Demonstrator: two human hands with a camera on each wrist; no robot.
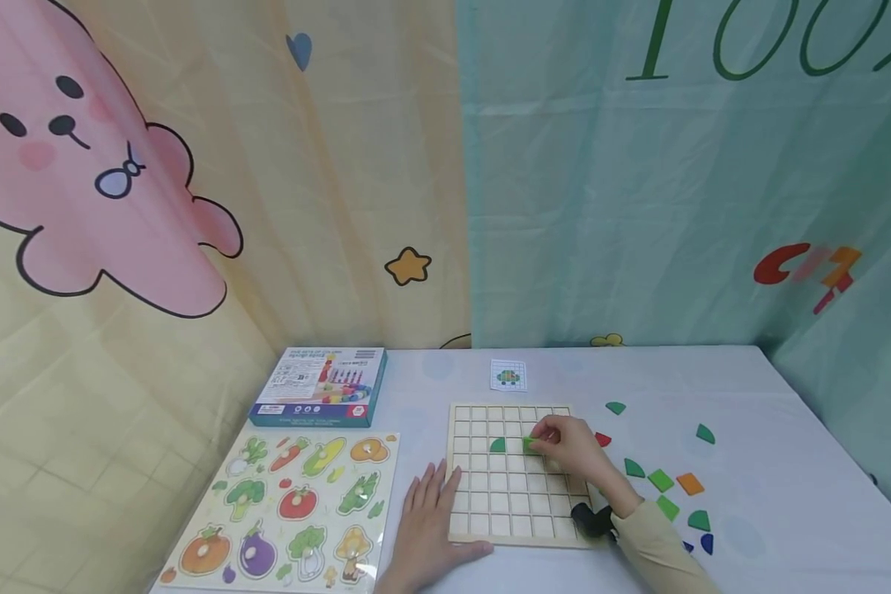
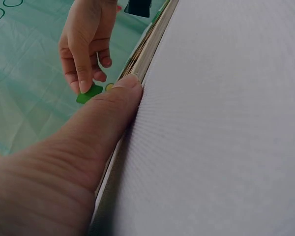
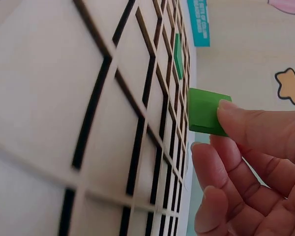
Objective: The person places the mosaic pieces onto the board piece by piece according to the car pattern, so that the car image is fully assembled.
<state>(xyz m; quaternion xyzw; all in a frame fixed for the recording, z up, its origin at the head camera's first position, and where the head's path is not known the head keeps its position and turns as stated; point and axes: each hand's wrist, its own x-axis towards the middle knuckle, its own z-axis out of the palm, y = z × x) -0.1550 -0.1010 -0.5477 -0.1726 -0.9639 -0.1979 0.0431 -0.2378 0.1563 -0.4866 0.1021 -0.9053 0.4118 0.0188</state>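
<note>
Head view: left hand (image 1: 426, 532), fingers spread, against the near left corner of a pale wooden grid board (image 1: 479, 502).
Farther in, I see the right hand (image 1: 570, 450) pinching a green square tile (image 3: 203, 113) over it, right of a dark-green quarter-circle piece (image 1: 497, 445).
</note>
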